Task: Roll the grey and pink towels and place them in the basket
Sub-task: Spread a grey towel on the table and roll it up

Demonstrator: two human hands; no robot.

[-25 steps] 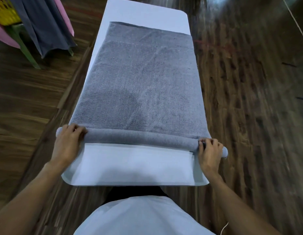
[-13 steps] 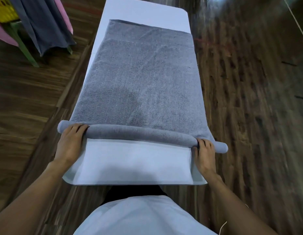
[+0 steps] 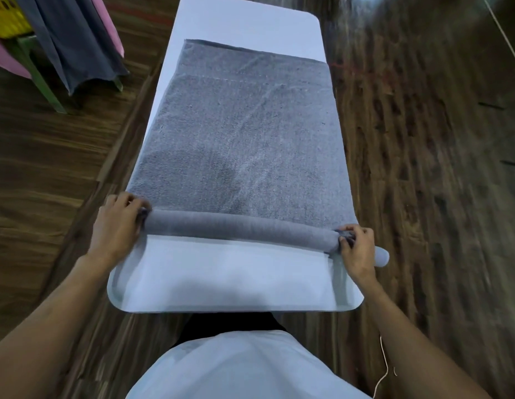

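The grey towel [image 3: 244,133] lay flat along the white table [image 3: 221,280], its near end rolled. Your left hand [image 3: 118,226] and right hand [image 3: 357,250] each gripped one end of the roll [image 3: 236,228] with curled fingers.

An indoor room: wood-plank floor [image 3: 423,168], white folding table [image 3: 221,283].

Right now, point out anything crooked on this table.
The rolled part of the grey towel lies askew: its right end pokes past the white table edge beyond the right hand.
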